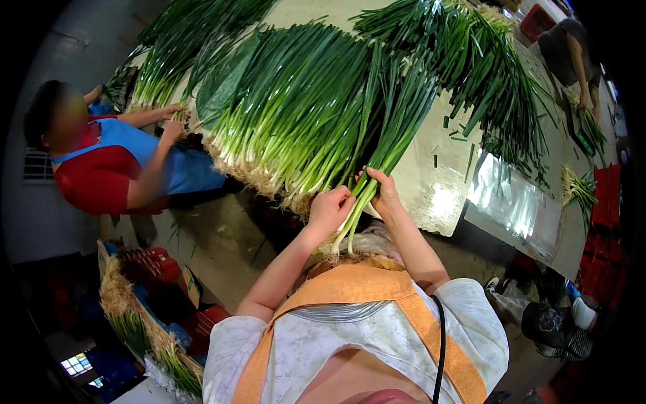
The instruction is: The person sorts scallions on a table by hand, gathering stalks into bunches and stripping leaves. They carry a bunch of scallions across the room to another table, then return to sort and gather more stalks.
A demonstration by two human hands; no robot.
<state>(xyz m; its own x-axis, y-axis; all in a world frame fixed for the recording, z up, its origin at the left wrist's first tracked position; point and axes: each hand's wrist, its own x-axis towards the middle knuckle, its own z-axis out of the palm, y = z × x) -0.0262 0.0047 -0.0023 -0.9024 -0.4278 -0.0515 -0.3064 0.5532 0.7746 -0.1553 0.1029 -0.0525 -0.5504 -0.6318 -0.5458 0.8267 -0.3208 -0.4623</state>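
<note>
My right hand (383, 193) is wrapped round a small bunch of green onions (402, 138), its leaves pointing up and away and its white, rooted ends toward my apron. Against the lower stems of that bunch is my left hand (330, 214), its fingers bent in a pinch; whatever sits between the fingertips is too hidden to make out. Just beyond and to the left, a broad pile of green onions (303, 114) lies on the table (431, 195), with its pale roots along the near edge.
At left a co-worker in a blue apron (145, 151) handles green onions. More green onions (478, 74) lie at the far right, near a shiny metal plate (515, 198). Another person (572, 57) works at far right. Red crates (602, 229) stand at right; cut leaf bits dot the table.
</note>
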